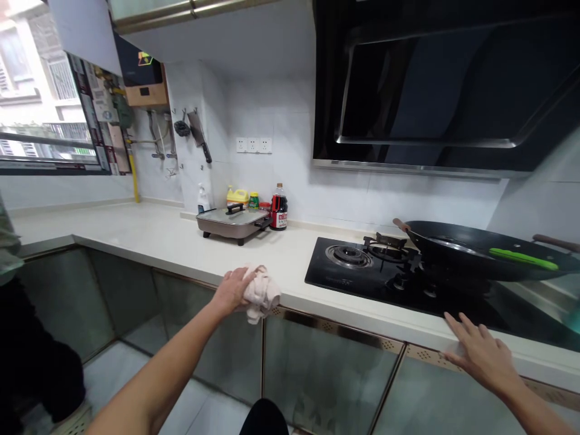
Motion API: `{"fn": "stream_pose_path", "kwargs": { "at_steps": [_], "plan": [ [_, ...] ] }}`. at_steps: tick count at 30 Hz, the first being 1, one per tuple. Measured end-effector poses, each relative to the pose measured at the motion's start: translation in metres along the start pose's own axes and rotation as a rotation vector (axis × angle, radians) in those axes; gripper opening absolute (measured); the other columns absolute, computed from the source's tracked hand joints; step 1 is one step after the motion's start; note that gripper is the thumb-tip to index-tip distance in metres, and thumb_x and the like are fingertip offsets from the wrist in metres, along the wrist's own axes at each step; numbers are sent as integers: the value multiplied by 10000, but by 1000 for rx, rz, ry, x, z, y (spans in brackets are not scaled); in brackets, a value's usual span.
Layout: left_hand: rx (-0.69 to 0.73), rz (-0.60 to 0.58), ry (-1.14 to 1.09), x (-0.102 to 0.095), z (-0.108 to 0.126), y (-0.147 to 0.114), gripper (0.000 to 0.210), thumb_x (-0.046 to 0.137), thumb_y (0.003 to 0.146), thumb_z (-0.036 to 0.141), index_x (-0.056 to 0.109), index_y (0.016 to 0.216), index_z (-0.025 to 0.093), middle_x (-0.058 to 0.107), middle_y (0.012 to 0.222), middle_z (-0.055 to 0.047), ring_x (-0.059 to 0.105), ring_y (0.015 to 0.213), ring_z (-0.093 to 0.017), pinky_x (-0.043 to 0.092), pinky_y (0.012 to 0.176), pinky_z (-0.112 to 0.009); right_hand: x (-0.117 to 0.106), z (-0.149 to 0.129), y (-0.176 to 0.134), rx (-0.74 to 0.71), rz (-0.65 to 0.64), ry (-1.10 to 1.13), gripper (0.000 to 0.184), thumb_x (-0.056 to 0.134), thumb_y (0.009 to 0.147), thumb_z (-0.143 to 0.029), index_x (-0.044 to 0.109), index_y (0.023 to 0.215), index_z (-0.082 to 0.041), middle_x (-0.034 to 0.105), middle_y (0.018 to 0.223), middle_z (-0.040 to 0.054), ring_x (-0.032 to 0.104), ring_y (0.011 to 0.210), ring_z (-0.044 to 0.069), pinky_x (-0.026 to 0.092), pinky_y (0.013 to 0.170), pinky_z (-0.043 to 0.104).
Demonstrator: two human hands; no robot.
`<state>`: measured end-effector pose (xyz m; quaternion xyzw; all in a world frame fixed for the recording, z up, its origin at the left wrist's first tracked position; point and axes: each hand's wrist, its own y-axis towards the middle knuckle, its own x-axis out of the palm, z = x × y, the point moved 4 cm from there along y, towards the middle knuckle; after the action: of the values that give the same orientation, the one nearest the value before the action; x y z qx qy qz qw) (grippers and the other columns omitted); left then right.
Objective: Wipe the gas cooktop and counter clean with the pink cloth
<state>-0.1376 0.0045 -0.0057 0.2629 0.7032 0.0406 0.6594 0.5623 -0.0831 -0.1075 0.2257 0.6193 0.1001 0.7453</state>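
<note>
A crumpled pale pink cloth [261,295] is gripped in my left hand [233,290], at the front edge of the white countertop [290,260]. Part of it hangs down over the edge. My fingers partly hide behind the cloth. Over to the right, my right hand [483,353] rests on the counter's front edge with its fingers spread, holding nothing. Just beyond its fingertips lies the black glass gas stove [353,284]. One burner of the stove is bare, and its pot support [385,241] sits beside it.
A large wok [453,257] with a green-handled tool [523,258] inside stands on the stove's right. Further back are an electric pan with a lid [233,223], a soy sauce bottle [279,208] and a spray bottle [203,199]. A range hood [426,90] overhangs; a person's dark-clothed leg [40,356] is at left.
</note>
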Motion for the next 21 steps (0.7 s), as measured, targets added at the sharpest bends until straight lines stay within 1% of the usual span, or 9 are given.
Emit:
{"fn": "stream_pose_path", "kwargs": {
  "at_steps": [2, 4, 8, 10, 12, 15, 18, 19, 21],
  "plan": [
    [-63, -30, 14, -3, -17, -1, 820, 820, 696, 262, 509, 1455, 262, 474, 1560, -169, 426, 1434, -353, 315, 1172, -486, 1, 0, 0, -6, 0, -1, 877, 465, 815, -636, 380, 1600, -253, 359, 1656, 150, 401, 1429, 503, 388, 1070, 649],
    [-115, -44, 30, -4, -21, 0, 856, 823, 678, 271, 492, 1467, 268, 479, 1552, -169, 437, 1422, -360, 323, 1165, -495, 1, 0, 0, -9, -1, -5, 873, 471, 817, -635, 380, 1599, -257, 359, 1655, 153, 402, 1429, 497, 391, 1068, 647],
    [-153, 3, 85, -4, -4, 0, 939, 853, 648, 315, 462, 1497, 230, 498, 1510, -188, 463, 1364, -389, 327, 1152, -536, 0, -2, 0, -4, 0, -29, 868, 467, 828, -641, 384, 1597, -249, 364, 1650, 161, 393, 1429, 501, 387, 1065, 650],
    [-144, 7, 101, -4, 15, 0, 916, 860, 656, 337, 486, 1482, 213, 512, 1488, -200, 466, 1348, -399, 320, 1150, -559, -2, -4, -1, -7, -3, -34, 866, 463, 836, -638, 380, 1599, -238, 365, 1647, 170, 392, 1426, 503, 381, 1066, 654],
    [-127, -6, 92, -2, 43, 3, 896, 871, 660, 368, 509, 1467, 226, 512, 1489, -202, 454, 1357, -405, 309, 1153, -581, -4, -6, -1, -1, -9, -28, 857, 462, 842, -628, 378, 1598, -235, 365, 1646, 171, 394, 1426, 498, 374, 1074, 652],
    [-38, -18, 40, 3, 102, 11, 887, 881, 666, 396, 519, 1465, 264, 492, 1519, -188, 436, 1377, -408, 295, 1157, -605, -9, -10, -2, 20, -14, -22, 847, 471, 839, -616, 382, 1592, -240, 365, 1649, 161, 385, 1437, 490, 367, 1088, 647],
    [80, -10, -44, 6, 159, 17, 829, 847, 710, 376, 525, 1465, 258, 484, 1526, -184, 422, 1392, -415, 290, 1154, -612, -15, -14, -3, 28, -16, -19, 843, 495, 825, -599, 384, 1585, -251, 376, 1645, 154, 385, 1443, 485, 367, 1091, 649],
    [108, -1, -74, 5, 171, 18, 807, 828, 728, 366, 523, 1466, 250, 484, 1523, -185, 412, 1400, -420, 290, 1151, -613, -17, -15, -4, 29, -18, -19, 842, 503, 822, -594, 383, 1584, -256, 379, 1644, 153, 388, 1443, 484, 368, 1090, 650],
    [150, 18, -132, -1, 181, 19, 762, 789, 755, 356, 527, 1462, 244, 502, 1496, -182, 410, 1399, -423, 315, 1129, -606, -20, -15, -4, 28, -22, -22, 836, 516, 824, -579, 380, 1585, -259, 374, 1647, 155, 392, 1443, 483, 371, 1091, 645]
  ]
}}
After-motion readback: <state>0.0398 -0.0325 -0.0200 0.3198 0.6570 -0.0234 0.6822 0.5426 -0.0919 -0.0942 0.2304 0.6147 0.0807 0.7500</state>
